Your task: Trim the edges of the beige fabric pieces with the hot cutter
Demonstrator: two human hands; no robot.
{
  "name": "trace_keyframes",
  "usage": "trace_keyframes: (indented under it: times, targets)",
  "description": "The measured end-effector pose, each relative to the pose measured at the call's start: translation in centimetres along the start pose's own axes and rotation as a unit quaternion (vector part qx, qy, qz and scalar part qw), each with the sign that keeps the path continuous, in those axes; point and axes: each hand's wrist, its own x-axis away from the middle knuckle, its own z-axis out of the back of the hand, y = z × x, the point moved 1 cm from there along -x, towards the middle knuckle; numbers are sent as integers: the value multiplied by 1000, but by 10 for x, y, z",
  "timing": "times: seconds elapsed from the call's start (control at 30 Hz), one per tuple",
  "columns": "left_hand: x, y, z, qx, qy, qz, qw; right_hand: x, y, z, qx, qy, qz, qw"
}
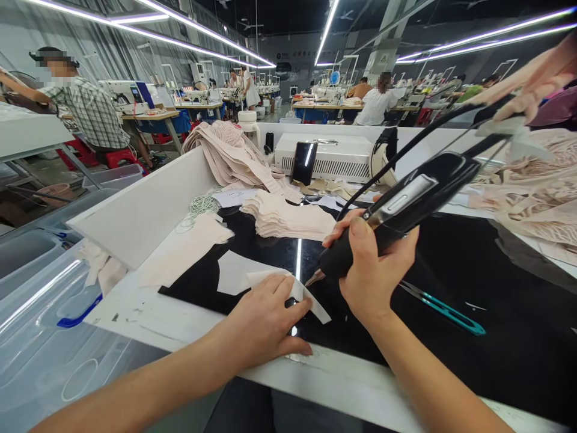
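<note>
My left hand [268,319] lies on a thin white cut piece [232,273], fingers stretched out over it and thumb apart on the table edge. Part of the piece folds up beside my fingers, and a narrow end sticks out to the right. My right hand [378,270] is closed around a black corded handheld tool [406,198] with a silver lever. Its pointed metal tip [315,277] meets or nearly meets the white piece by my left fingertips; contact cannot be made out. Teal thread snips [451,313] lie to the right on the black work surface [433,355].
Beyond my hands are a stack of pale cut pieces [293,218], a pale fabric heap [225,156], tangled green thread [202,207], a phone [304,162] and a white vented box [342,157]. Another person's hand [536,84] reaches in at upper right, near more fabric [532,186].
</note>
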Motion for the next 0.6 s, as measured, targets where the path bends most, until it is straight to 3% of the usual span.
trace_keyframes:
  times: [0.33,0.6]
  targets:
    - [2,-7,0,25,4,-8,1000,2,15,-4,20,3,25,999]
    - [12,-8,12,61,-10,-36,997,14,-8,-2,34,-3,-10,999]
